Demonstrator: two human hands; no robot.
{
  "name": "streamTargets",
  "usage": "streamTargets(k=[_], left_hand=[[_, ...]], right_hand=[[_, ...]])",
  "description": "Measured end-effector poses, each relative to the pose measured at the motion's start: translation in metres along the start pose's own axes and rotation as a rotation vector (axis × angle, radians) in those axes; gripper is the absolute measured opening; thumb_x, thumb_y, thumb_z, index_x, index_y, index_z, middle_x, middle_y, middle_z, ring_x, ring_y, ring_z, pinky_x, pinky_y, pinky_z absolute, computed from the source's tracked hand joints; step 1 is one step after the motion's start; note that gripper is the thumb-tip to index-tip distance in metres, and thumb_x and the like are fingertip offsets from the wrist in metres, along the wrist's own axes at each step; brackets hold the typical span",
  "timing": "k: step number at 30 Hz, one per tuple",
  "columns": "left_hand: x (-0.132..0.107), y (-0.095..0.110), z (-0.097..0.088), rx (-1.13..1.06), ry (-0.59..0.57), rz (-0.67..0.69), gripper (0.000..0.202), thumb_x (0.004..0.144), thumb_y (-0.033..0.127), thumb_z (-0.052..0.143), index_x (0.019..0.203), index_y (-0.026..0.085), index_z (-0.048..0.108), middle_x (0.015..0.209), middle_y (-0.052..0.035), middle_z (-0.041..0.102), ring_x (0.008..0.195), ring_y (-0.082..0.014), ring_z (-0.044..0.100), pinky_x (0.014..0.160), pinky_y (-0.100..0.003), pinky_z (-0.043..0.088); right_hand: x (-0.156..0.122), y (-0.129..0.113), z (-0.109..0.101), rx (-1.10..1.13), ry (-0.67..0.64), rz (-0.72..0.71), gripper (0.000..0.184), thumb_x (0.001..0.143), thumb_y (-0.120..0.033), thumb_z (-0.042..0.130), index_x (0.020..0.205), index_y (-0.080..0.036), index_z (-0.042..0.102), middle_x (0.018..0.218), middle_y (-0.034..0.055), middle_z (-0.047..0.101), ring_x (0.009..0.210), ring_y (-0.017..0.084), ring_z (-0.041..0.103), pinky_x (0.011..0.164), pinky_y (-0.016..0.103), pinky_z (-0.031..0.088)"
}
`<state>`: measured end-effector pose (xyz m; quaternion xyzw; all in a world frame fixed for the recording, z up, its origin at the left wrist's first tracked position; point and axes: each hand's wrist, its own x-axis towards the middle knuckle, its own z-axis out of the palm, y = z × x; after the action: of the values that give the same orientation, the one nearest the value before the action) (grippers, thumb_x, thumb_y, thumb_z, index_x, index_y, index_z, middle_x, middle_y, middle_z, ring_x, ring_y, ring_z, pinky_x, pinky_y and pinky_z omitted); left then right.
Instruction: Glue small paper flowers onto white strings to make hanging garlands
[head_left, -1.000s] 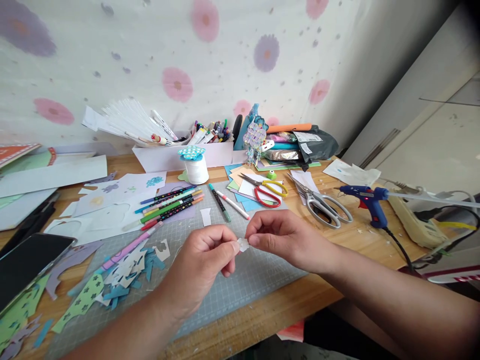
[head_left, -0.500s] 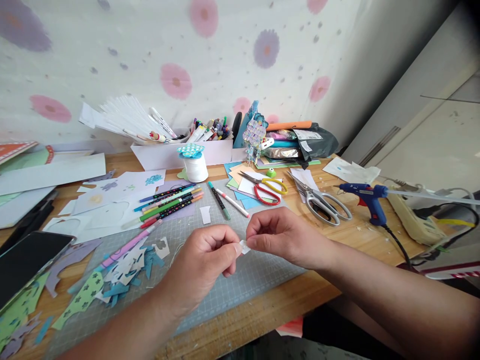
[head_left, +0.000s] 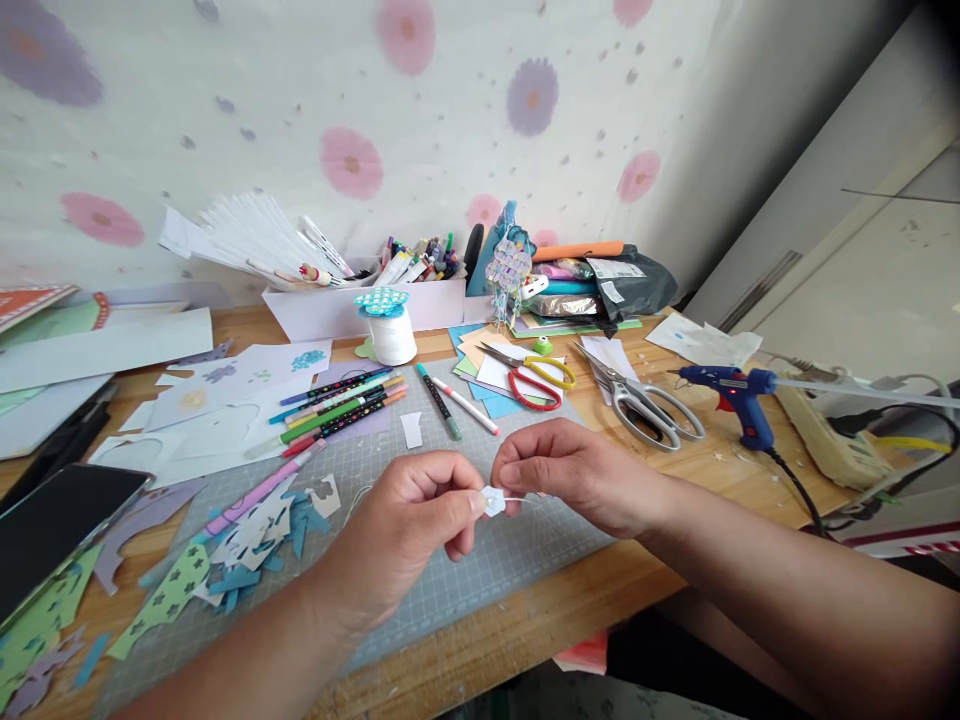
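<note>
Between my left thumb and forefinger is a small white paper flower [head_left: 493, 501], its petals showing past the fingertips of my left hand [head_left: 424, 510]. A thin white string [head_left: 519, 499] runs from the flower under my right hand [head_left: 574, 474], which is closed in a pinch close beside it. Some small coloured bits on the string peek out below my right fingers, too small to make out. Both hands hover over the grey cutting mat [head_left: 465, 590]. Another loop of string [head_left: 360, 497] lies behind my left hand.
Paper scraps [head_left: 259, 530], marker pens [head_left: 337, 400] and a phone [head_left: 67, 530] lie to the left. Red-and-yellow scissors [head_left: 534, 392], silver scissors [head_left: 645, 405] and a blue glue gun [head_left: 739, 395] are at the right. A white thread spool [head_left: 392, 338] stands behind.
The white flower has come into fuller view at my left fingertips. My right fingers have shifted slightly off it, and the string with small coloured bits now shows beneath them.
</note>
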<state>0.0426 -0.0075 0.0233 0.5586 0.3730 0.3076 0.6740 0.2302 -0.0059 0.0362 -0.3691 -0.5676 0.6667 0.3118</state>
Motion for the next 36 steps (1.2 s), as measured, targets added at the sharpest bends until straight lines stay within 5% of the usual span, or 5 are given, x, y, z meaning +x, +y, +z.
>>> streamTargets(k=[12, 24, 36], left_hand=[[0.0, 0.001, 0.002, 0.009, 0.036, -0.023, 0.015, 0.071, 0.022, 0.057, 0.057, 0.018, 0.056, 0.045, 0.0054, 0.049, 0.046, -0.0079, 0.042, 0.049, -0.022, 0.032], [-0.003, 0.003, 0.001, 0.087, -0.045, -0.017, 0.014, 0.071, 0.022, 0.057, 0.058, 0.018, 0.057, 0.045, 0.0054, 0.051, 0.046, -0.0081, 0.041, 0.05, -0.022, 0.033], [-0.001, 0.004, -0.001, -0.038, 0.043, -0.033, 0.014, 0.071, 0.024, 0.059, 0.059, 0.016, 0.059, 0.047, 0.0036, 0.051, 0.047, -0.0084, 0.042, 0.049, -0.022, 0.031]], right_hand=[[-0.003, -0.006, 0.003, -0.142, 0.029, -0.002, 0.025, 0.074, -0.038, 0.069, 0.071, -0.016, 0.057, 0.065, -0.003, 0.051, 0.061, 0.009, 0.042, 0.059, 0.024, 0.034], [-0.005, -0.007, 0.001, -0.265, -0.119, 0.021, 0.013, 0.084, -0.023, 0.053, 0.073, -0.016, 0.053, 0.064, -0.0031, 0.053, 0.062, 0.01, 0.048, 0.061, 0.023, 0.038], [-0.009, -0.001, -0.026, -0.21, 0.118, -0.047, 0.02, 0.085, -0.034, 0.058, 0.078, -0.016, 0.052, 0.064, -0.0035, 0.051, 0.06, 0.009, 0.05, 0.059, 0.025, 0.043]])
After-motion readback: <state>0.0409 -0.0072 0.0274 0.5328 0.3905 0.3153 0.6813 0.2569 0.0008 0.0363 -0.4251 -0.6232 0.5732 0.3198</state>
